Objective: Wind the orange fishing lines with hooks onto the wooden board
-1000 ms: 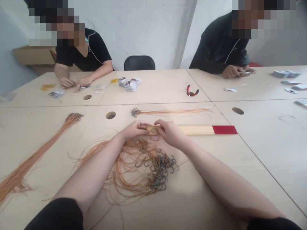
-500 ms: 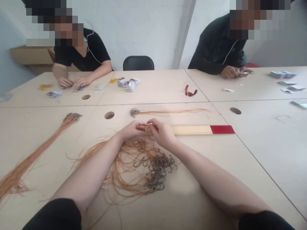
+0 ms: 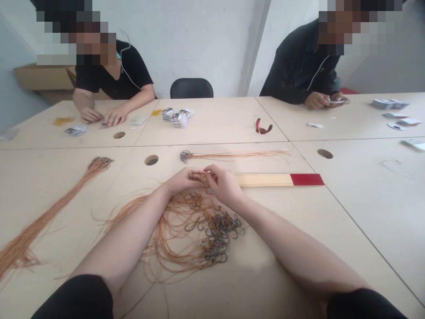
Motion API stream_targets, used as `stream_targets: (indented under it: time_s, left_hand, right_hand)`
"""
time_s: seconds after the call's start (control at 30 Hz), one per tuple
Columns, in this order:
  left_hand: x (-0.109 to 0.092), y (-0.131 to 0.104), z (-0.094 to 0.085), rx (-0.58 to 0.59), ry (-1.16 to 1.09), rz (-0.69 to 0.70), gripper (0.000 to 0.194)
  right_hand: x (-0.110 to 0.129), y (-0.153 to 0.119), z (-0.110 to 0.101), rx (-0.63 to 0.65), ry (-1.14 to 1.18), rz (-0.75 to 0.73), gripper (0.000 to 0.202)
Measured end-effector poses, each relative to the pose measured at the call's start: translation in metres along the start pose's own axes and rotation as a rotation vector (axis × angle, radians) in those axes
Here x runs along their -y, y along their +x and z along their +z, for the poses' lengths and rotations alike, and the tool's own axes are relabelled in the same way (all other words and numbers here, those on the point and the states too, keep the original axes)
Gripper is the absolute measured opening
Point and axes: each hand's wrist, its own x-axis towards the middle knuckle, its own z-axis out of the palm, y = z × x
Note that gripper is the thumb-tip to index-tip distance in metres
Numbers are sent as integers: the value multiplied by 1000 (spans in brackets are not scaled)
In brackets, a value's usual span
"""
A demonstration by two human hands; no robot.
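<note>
My left hand (image 3: 188,179) and my right hand (image 3: 222,182) meet at the left end of a long pale board (image 3: 262,180) with a red right end. Their fingertips are closed together around what looks like a fish hook (image 3: 205,179), small and mostly covered by the fingers. Just below, a thin reddish piece (image 3: 209,192) shows at the board's end. Between my forearms lies a loose heap of dark fish hooks (image 3: 219,235) tied to orange lines (image 3: 162,243), which curl left and pass behind my left forearm.
A bundle of hooked lines (image 3: 56,208) lies at left, another (image 3: 226,155) beyond the board. Red-handled pliers (image 3: 264,127) stand in a table hole. Two people sit opposite, their hands (image 3: 106,116) (image 3: 327,100) at small packets and a flat item. Stacked packets (image 3: 179,117) lie between them.
My hands stay at the board's end with only slight finger movement. The board has shifted very slightly left. Across the table, the left person's hand has moved a little over the packet.
</note>
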Motion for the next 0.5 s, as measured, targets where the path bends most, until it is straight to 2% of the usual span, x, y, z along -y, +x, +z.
stream_targets:
  time_s: [0.23,0.5]
  left_hand:
    - [-1,0,1,-47,12,-14,43]
    - [0,0,1,-67,20,-54,43]
  right_hand:
    - [-3,1,-9,57,-84,58,21]
    - [-19,9,-25,134,-13,70,19]
